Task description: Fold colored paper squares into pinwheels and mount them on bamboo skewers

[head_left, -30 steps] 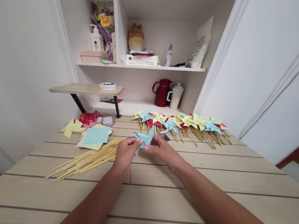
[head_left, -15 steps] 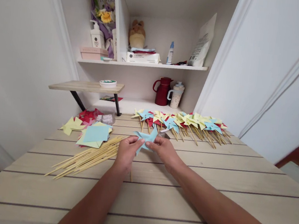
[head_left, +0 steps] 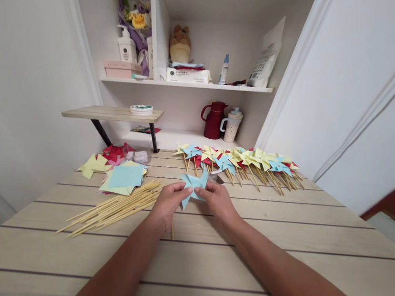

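Both grips, left hand [head_left: 165,206] and right hand [head_left: 218,201], around blue pinwheel [head_left: 193,186].

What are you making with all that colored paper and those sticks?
Both hands, the left hand and the right hand, hold a blue paper pinwheel above the wooden table. A thin stick pokes out below the left hand. A bundle of bare sticks and loose paper squares lie to the left. A row of finished pinwheels lies behind.

Light blue paper pinwheel [head_left: 193,186], folded points spread, held above the table, thin wooden stick [head_left: 172,232] below it
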`<move>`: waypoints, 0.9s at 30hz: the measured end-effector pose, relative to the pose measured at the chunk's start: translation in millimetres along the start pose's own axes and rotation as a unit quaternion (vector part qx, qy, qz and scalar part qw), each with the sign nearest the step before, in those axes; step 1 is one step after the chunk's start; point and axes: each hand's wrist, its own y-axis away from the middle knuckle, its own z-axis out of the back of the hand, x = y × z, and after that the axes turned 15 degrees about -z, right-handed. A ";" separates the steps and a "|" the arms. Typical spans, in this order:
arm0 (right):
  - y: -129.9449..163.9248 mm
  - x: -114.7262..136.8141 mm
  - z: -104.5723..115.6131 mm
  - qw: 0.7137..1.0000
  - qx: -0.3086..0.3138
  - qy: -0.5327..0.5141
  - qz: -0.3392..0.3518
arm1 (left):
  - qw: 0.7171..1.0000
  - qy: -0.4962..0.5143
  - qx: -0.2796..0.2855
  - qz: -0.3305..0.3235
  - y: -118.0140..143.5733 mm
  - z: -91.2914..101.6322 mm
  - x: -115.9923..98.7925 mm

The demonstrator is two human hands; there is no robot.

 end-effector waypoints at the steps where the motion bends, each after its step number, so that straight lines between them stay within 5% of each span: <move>1: -0.9 -0.5 0.5 1.000 -0.003 0.001 0.002 | 1.000 -0.009 0.010 0.000 0.3 -0.3 -0.4; 5: -4.8 -2.9 2.8 1.000 -0.007 0.015 0.008 | 0.999 -0.030 0.021 -0.009 1.6 -3.1 -1.8; 18: -4.2 -2.3 5.4 0.998 -0.014 0.053 0.040 | 0.994 -0.034 -0.098 -0.029 -1.8 -5.0 -3.8; 27: 0.2 2.0 3.3 0.997 -0.003 0.052 0.053 | 0.995 -0.067 -0.026 -0.064 0.6 -6.2 -5.8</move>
